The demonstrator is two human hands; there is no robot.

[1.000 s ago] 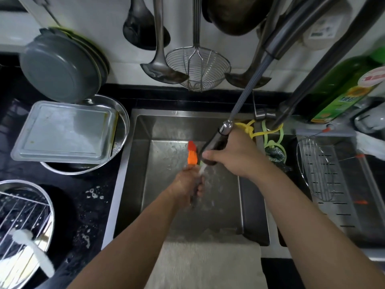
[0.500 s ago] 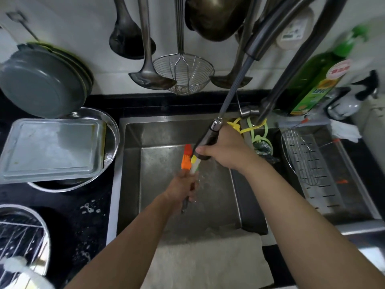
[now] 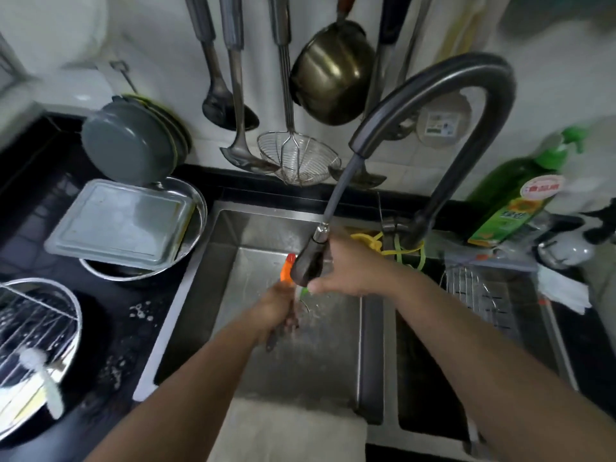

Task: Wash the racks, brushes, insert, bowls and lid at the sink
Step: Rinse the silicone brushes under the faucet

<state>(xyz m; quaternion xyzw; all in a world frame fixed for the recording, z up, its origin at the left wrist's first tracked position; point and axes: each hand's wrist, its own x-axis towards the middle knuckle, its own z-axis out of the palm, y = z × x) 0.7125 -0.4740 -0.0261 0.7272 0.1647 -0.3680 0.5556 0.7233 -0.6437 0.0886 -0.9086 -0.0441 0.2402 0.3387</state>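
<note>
Two bare hands work over the stainless steel sink [image 3: 233,268]: the right hand [image 3: 346,265] has its fingers wrapped around the dark pull-out faucet sprayer head [image 3: 310,261], aiming water down at the orange-tipped brushes [image 3: 287,268] clasped in the fingers of the left hand [image 3: 278,306] above the basin. On the black desk [image 3: 133,331] at left, a rectangular grey metal lid [image 3: 120,225] lies across a round steel bowl [image 3: 196,208].
</note>
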